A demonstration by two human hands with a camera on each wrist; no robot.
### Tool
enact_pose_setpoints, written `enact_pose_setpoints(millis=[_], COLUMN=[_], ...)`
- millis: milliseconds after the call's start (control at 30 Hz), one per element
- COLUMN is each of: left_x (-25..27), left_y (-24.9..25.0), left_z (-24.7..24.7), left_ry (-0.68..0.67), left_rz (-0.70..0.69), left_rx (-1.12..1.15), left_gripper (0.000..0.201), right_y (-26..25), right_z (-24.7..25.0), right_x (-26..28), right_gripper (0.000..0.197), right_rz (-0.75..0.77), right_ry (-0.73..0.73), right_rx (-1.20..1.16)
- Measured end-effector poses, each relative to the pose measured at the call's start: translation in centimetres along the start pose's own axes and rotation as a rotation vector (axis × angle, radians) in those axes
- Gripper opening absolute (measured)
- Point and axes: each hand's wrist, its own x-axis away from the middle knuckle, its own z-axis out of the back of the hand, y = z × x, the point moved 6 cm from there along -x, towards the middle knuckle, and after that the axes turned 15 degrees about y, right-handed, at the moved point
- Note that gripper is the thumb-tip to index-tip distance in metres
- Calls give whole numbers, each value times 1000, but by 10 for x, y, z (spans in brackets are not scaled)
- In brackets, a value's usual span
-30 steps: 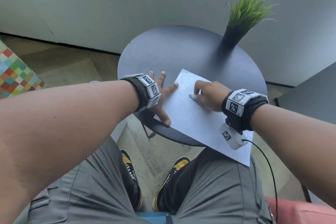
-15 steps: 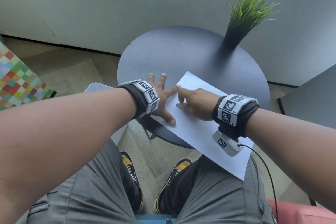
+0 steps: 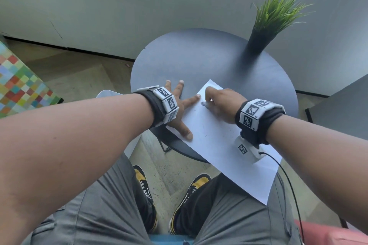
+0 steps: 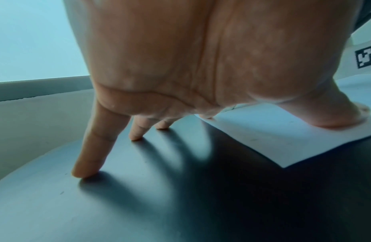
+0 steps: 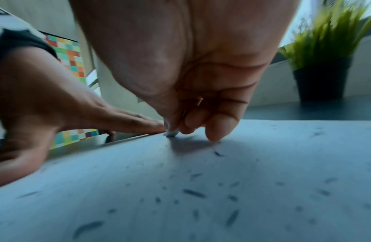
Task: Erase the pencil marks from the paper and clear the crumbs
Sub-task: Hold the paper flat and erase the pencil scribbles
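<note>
Pressing down with spread, straight fingers, the left hand (image 3: 177, 109) pins the white sheet of paper (image 3: 223, 145) with thumb and forefinger, its other fingertips (image 4: 85, 173) on the round dark grey table (image 3: 199, 57) beyond the sheet's edge. Just right of that forefinger, the right hand (image 3: 223, 105) pinches a small grey eraser (image 5: 171, 133) in curled fingers, its tip on the paper. Dark eraser crumbs (image 5: 194, 193) lie scattered on the sheet behind the right fingers

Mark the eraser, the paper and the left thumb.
eraser (image 5: 171, 133): right wrist view, its grey tip below the right hand's pinching fingers.
paper (image 3: 235, 167): head view, bare middle of the sheet.
left thumb (image 4: 333, 113): left wrist view, its side, pressing the paper.
</note>
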Motion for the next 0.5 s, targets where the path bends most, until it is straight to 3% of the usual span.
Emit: enact_pose_setpoints(millis=[67,167,200,300,333,433,500], left_x=[0,0,0,-1,0,3,3], left_y=[1,1,0,0,0,2,3], left_z=[-1,-1,-1,-2,-1,1,3], left_ry=[-5,-13,-12,1,3,-8,-12], left_rz=[0,1,0,-7,-5,0,1], left_rx=[-5,-4,-3,6,2,-26,-35], left_gripper=[139,140,139,138,138,139,140], right_y=[-10,-32,-28,-1,-3,-33,-34], right_z=[-5,-14,-12,-3,-3,-17,-13], right_x=[8,30,26,8,11,36,36], right_gripper=[21,18,16,18,19,17,22], right_rz=[68,218,203,54,81,285,279], right_ry=[-46,-262,-251,-43,-27,-242,-266], right_rx=[-8,-65,-57,-26,-18,-57,-68])
